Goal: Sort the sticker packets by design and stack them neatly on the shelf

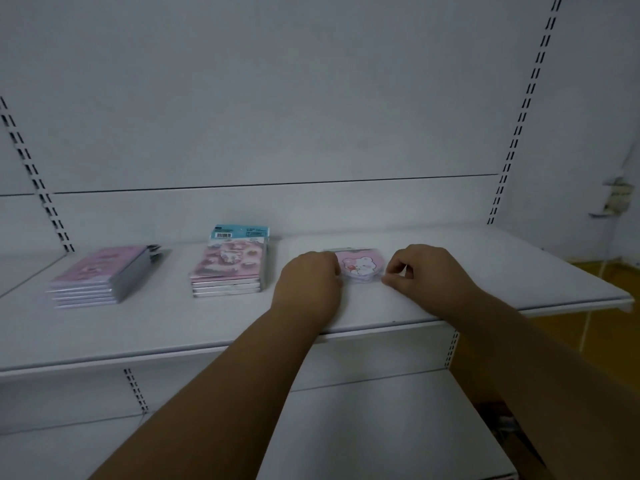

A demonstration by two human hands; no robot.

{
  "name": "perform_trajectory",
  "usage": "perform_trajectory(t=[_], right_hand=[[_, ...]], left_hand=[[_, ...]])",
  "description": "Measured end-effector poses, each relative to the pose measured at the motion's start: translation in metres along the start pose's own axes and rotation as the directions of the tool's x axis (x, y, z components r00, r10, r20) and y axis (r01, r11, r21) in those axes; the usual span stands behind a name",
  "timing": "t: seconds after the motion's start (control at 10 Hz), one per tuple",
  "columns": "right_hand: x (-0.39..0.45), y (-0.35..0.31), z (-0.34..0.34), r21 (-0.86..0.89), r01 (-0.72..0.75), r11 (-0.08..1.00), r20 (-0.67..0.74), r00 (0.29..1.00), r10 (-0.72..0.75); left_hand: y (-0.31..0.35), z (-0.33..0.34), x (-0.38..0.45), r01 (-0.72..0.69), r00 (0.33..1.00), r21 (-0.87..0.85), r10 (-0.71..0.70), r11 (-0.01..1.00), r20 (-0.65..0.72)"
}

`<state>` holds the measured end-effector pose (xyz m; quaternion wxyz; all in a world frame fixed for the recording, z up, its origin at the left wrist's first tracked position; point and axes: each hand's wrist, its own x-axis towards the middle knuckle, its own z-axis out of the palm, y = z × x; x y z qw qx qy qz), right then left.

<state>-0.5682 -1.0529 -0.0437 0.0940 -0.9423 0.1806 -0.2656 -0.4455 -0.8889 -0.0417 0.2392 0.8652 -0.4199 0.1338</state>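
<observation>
Pink bear packet lies on my white shelf, left hand and right hand pinching its sides.

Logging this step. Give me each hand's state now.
Left hand: curled against the left edge of the heart-shaped sticker packet.
Right hand: fingers pinched at its right edge.

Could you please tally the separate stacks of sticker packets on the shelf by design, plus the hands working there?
Pink packet stack at the left: 1
Pink scene-print stack with a blue-header packet on top, in the middle: 1
Pink bear-design stack between the hands: 1
Hands: 2, left hand and right hand
Total: 3 stacks, 2 hands
</observation>
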Motion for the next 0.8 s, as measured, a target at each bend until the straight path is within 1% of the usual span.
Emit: perform_trajectory(t=[0.2, 0.4, 0.5, 0.6, 0.7, 0.8], right_hand=[[0.001, 0.002, 0.001, -0.007, 0.048, 0.999, 0.019, 0.999, -0.048], [0.001, 0.001, 0.0, -0.018, 0.031, 0.999, 0.024, 0.999, -0.03], [0.0, 0.001, -0.001, -0.019, 0.028, 0.999, -0.021, 0.999, -0.028], [-0.003, -0.003, -0.005, -0.011, 0.065, 0.998, -0.058, 0.996, -0.065], [-0.004, -0.021, -0.011, 0.001, 0.147, 0.989, -0.126, 0.981, -0.146], [-0.003, -0.049, -0.008, 0.015, 0.192, 0.981, -0.173, 0.967, -0.187]], left_hand=[[0.001, -0.001, -0.001, 0.074, 0.997, -0.039, -0.074, 0.996, 0.007], [0.005, -0.004, -0.005, 0.076, 0.997, -0.018, -0.076, 0.997, 0.003], [0.007, -0.007, -0.007, 0.101, 0.995, -0.022, -0.101, 0.995, 0.008], [0.008, -0.013, -0.013, 0.112, 0.993, -0.001, -0.112, 0.994, 0.025], [0.006, -0.022, -0.029, 0.079, 0.997, 0.046, -0.079, 0.996, 0.003], [-0.003, -0.032, -0.047, 0.049, 0.996, 0.083, -0.043, 0.995, -0.074]])
